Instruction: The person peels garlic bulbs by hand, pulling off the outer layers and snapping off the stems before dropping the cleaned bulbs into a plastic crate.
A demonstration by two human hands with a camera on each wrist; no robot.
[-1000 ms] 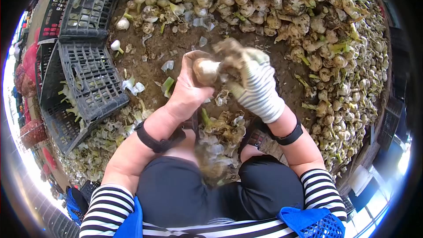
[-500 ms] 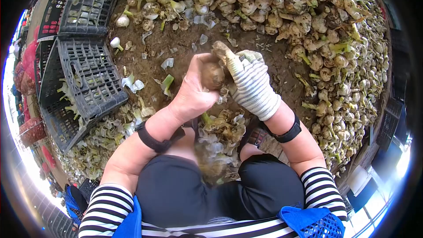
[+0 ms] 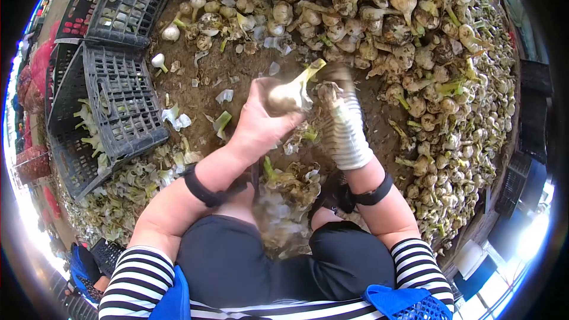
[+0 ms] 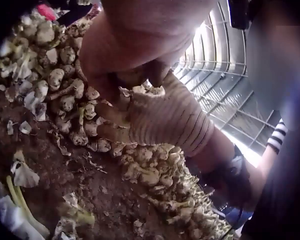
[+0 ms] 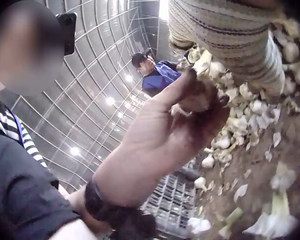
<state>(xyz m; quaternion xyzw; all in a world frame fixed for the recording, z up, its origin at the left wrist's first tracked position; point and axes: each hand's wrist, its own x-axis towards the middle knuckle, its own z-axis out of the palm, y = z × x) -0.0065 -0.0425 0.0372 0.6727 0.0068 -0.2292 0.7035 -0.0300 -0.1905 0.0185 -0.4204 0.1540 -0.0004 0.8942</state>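
In the head view the bare left hand grips a garlic bulb, its pale green stem pointing up and right. The striped-gloved right hand is just right of the bulb, with motion-blurred fingertips and brown, husk-like matter by them; whether it holds anything cannot be told. From the right wrist, the left hand shows fingers and thumb round the bulb, near the glove. In the left wrist view the glove lies beside the left hand, which hides much of the bulb.
A large garlic heap curves along the far and right sides. Black crates stand at the left. Peelings litter the soil, with more husks between the legs. Another person appears in the right wrist view.
The bulb has turned, so its stem shows pointing up and right. The gloved hand has turned and shifted slightly right, leaving a narrow gap to the bulb. The head view has shifted a little.
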